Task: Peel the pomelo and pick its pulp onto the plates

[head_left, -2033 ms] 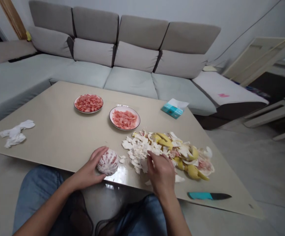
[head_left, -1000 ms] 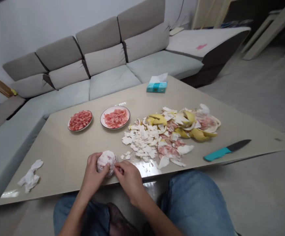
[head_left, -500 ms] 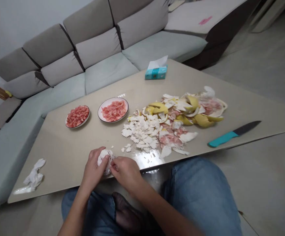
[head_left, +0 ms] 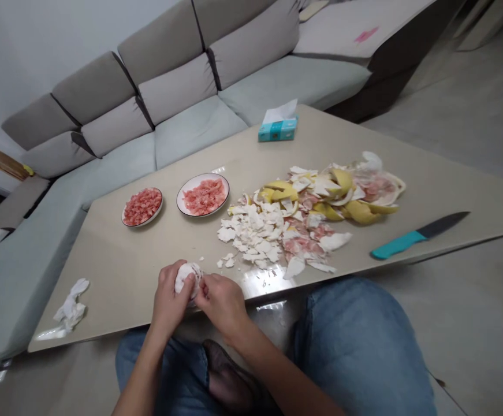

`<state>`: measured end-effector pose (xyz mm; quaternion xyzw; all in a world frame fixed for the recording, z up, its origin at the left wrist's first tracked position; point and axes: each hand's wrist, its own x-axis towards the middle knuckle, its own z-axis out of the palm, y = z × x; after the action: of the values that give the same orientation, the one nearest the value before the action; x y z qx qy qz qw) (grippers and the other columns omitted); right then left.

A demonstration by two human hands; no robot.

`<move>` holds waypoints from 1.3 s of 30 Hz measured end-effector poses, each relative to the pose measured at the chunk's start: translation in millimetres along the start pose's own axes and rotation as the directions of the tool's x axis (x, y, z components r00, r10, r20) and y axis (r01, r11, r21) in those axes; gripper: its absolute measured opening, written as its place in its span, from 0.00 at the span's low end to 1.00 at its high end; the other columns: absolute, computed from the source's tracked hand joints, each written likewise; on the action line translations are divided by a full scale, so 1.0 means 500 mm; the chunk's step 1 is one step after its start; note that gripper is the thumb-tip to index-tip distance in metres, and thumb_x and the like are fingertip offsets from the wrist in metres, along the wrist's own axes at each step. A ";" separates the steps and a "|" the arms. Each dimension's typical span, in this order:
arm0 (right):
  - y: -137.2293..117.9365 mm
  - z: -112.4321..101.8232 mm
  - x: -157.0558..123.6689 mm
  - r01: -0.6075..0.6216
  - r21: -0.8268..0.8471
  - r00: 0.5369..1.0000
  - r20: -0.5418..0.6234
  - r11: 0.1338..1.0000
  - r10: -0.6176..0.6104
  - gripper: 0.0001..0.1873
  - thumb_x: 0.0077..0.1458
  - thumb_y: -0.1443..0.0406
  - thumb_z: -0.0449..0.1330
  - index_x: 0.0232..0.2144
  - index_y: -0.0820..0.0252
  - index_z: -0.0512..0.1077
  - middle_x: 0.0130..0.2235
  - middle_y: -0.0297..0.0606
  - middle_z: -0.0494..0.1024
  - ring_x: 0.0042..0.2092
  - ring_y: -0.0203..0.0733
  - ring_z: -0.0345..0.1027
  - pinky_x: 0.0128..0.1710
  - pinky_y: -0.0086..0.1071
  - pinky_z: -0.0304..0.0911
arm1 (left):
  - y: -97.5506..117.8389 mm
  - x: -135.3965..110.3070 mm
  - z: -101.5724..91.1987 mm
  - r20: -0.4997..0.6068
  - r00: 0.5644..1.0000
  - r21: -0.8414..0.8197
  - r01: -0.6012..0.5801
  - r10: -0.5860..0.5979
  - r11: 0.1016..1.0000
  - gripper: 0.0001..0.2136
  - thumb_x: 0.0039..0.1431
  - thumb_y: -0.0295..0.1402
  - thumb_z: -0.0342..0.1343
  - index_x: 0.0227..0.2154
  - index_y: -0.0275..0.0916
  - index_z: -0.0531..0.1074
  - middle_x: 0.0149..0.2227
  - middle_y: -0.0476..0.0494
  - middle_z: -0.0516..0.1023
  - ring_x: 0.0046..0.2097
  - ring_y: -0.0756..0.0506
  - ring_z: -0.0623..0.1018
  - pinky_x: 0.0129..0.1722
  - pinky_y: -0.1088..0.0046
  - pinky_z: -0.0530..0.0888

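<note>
My left hand [head_left: 170, 294] is wrapped round a peeled pomelo [head_left: 187, 277] still coated in white pith, held at the table's near edge. Its thumb lies over the top of the fruit. From the other side my right hand [head_left: 222, 303] pinches at the pomelo's right side, fingers curled in; the tips are partly hidden. A heap of torn white pith [head_left: 257, 231] lies just beyond my right hand. Behind it are yellow pomelo rinds [head_left: 361, 212] mixed with pinkish membrane skins [head_left: 301, 247].
Two plates of pink pomelo flesh, a left plate [head_left: 142, 207] and a right plate [head_left: 203, 195], stand farther back. A turquoise-handled knife [head_left: 420, 236] lies near the right edge. There is a tissue pack [head_left: 278, 124] at the back and a crumpled tissue [head_left: 71, 306] at left.
The view has shifted slightly, so the whole scene sits a little farther right. Both hands stay on the pomelo, with the right fingers moved slightly along its side.
</note>
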<state>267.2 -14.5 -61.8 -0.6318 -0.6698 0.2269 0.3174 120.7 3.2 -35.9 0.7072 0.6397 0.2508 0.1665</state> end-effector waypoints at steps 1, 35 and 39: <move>0.008 0.000 -0.001 -0.027 0.017 1.000 0.004 1.000 0.027 0.06 0.52 0.70 0.58 0.27 0.60 0.75 0.30 0.38 0.79 0.31 0.39 0.71 0.30 0.29 0.55 | -0.002 -0.002 0.001 -0.010 1.000 -0.016 0.016 -0.016 1.000 0.17 0.62 0.43 0.48 0.50 0.41 0.68 0.50 0.39 0.72 0.54 0.40 0.70 0.57 0.56 0.66; 0.007 -0.039 0.040 -0.808 0.443 0.561 0.780 0.389 0.278 0.17 0.49 0.75 0.56 0.12 0.63 0.67 0.12 0.31 0.70 0.16 0.31 0.66 0.17 0.19 0.63 | -0.003 -0.087 0.106 -0.512 0.830 0.063 -0.218 0.219 0.974 0.20 0.60 0.40 0.53 0.54 0.41 0.62 0.55 0.36 0.61 0.56 0.39 0.65 0.56 0.55 0.63; 0.009 -0.034 0.040 -0.780 0.471 0.600 0.750 0.411 0.279 0.15 0.47 0.76 0.59 0.12 0.62 0.66 0.11 0.29 0.69 0.14 0.30 0.65 0.14 0.18 0.60 | 0.002 -0.086 0.105 -0.508 0.838 0.059 -0.198 0.200 0.978 0.21 0.60 0.40 0.53 0.54 0.40 0.63 0.55 0.36 0.61 0.57 0.39 0.64 0.56 0.55 0.63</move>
<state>282.5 4.2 -50.5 -0.5207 -0.3109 0.7564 0.2450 149.0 -34.8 -84.2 0.6784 0.5842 0.4440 -0.0371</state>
